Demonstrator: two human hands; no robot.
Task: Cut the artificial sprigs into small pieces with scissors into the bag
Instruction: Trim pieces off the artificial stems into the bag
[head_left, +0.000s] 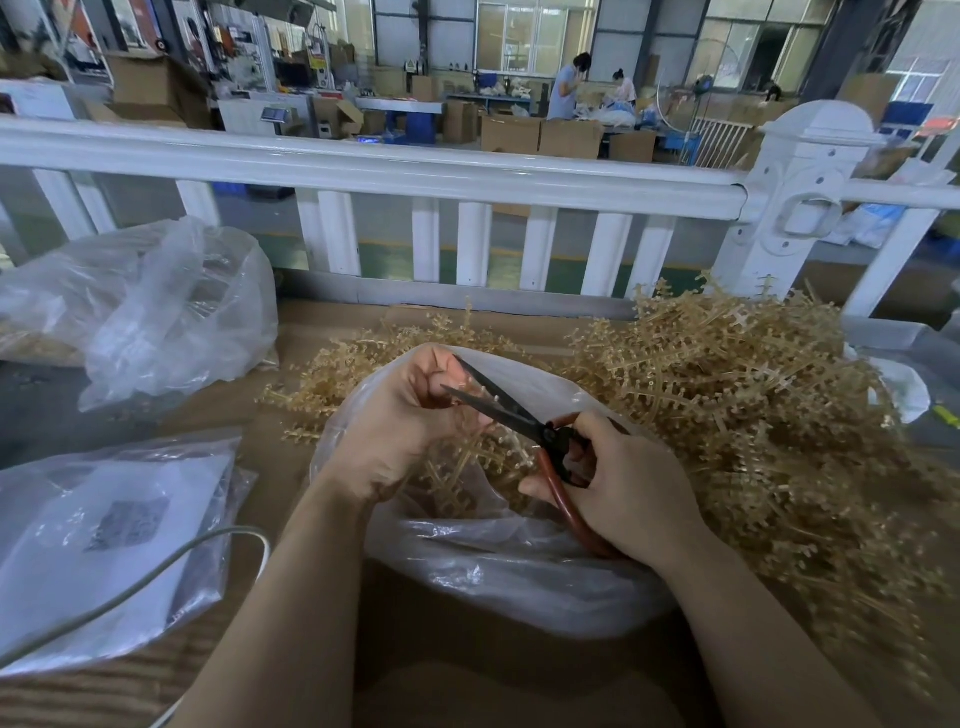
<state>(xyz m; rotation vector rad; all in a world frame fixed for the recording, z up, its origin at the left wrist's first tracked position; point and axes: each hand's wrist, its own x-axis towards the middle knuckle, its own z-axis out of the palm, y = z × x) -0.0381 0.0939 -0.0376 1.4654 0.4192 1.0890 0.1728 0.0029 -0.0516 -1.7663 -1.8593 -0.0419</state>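
Scissors (524, 415) gripped in right hand (631, 486); left hand (402, 421) fingers pinch sprig (467, 452) over bag (498, 566)

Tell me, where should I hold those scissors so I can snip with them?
Hold the scissors by the red loop handles, coming from the near right side, as the right hand does. The dark blades point away up-left toward the left hand, so that end stays clear.
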